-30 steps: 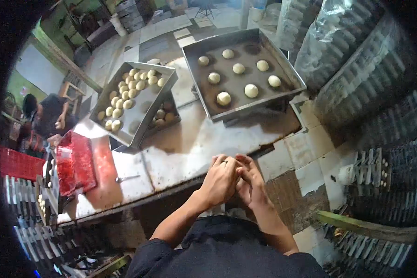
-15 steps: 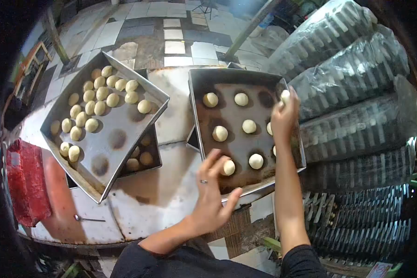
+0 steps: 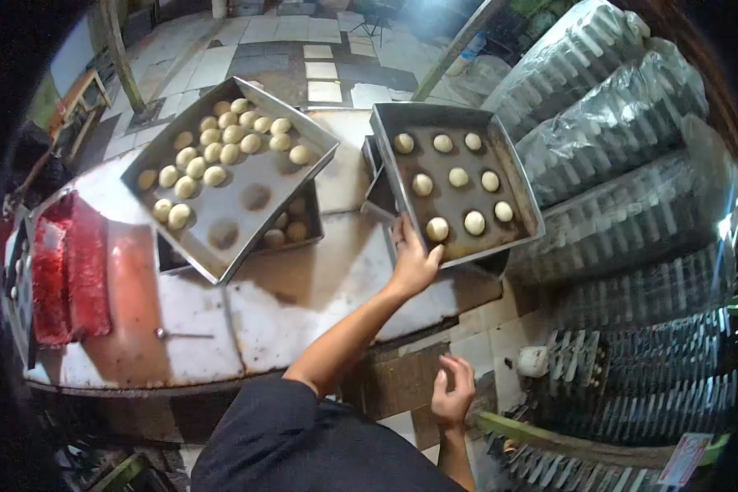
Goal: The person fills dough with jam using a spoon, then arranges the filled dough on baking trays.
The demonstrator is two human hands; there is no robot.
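Observation:
My left hand (image 3: pixel 414 262) reaches forward and grips the near left corner of the right metal tray (image 3: pixel 521 184), thumb over its rim. That tray holds several round dough balls (image 3: pixel 458 177) set apart in rows. My right hand (image 3: pixel 453 392) hangs low beside my body, below the table edge, fingers apart and holding nothing. Further left, a second metal tray (image 3: pixel 262 184) sits skewed, with several dough balls (image 3: pixel 221 152) packed at its far end.
Under the left tray lies another tray with dough (image 3: pixel 291 230). On the worn metal table (image 3: pixel 303 287) are a red cloth (image 3: pixel 70 271) at the left and a small metal tool (image 3: pixel 180 334). Plastic-wrapped stacks of moulds (image 3: pixel 615 123) fill the right side. A white cup (image 3: pixel 533 361) stands lower right.
My right hand has let go of a dough ball at the tray's far side and dropped to my side. My left hand has moved forward onto the right tray's corner.

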